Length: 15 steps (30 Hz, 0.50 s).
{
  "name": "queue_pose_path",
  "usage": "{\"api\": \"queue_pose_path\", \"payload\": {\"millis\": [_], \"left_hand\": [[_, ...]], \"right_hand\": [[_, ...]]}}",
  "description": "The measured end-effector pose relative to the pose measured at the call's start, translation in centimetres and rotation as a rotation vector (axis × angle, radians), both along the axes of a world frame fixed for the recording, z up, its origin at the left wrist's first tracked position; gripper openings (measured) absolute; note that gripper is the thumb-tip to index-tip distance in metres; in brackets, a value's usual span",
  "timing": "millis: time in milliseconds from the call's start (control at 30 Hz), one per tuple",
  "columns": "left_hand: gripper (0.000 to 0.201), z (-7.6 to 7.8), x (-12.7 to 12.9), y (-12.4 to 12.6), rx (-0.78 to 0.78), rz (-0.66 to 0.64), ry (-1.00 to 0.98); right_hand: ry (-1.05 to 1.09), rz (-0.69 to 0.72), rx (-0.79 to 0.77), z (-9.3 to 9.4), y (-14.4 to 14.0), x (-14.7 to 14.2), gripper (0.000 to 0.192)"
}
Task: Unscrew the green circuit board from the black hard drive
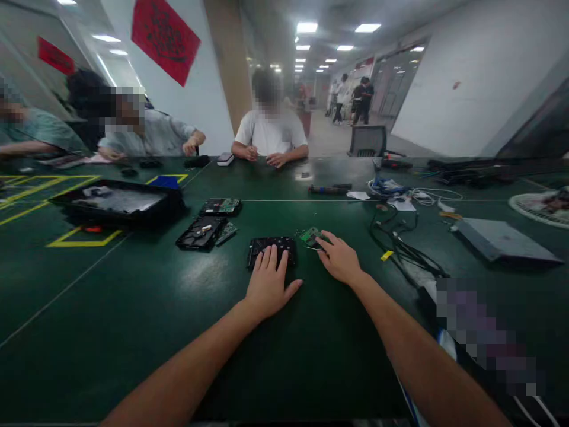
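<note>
A black hard drive (272, 246) lies flat on the green table (133, 320) in front of me. My left hand (268, 284) rests palm down with its fingers spread on the drive's near edge. My right hand (340, 258) sits just right of the drive, fingers curled around a thin tool whose tip points left. A small green circuit board (310, 235) lies beside those fingers, with tiny screws scattered behind it.
Two more opened drives (202, 232) (221, 206) and a black tray (118, 201) lie to the left. Black cables (395, 240) and a grey laptop (502, 238) lie to the right. People sit along the far and left edges of the table.
</note>
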<state>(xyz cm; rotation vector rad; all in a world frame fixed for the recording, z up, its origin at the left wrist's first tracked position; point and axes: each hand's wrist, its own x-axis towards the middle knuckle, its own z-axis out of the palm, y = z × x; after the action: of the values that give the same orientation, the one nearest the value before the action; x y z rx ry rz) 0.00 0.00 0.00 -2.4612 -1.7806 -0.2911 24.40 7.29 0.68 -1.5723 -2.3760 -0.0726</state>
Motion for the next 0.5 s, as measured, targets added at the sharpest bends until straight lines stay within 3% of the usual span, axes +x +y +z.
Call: {"api": "queue_pose_path", "payload": {"millis": [267, 500], "left_hand": [[0.083, 0.0, 2.1, -1.8, -0.001, -0.034, -0.057], [0.08, 0.9, 4.7, -2.2, 0.015, -0.103, -0.158]], "right_hand": [[-0.038, 0.013, -0.056, 1.3, -0.4, -0.1, 0.032], [-0.044, -0.109, -0.037, 1.2, -0.9, 0.4, 0.042]]}}
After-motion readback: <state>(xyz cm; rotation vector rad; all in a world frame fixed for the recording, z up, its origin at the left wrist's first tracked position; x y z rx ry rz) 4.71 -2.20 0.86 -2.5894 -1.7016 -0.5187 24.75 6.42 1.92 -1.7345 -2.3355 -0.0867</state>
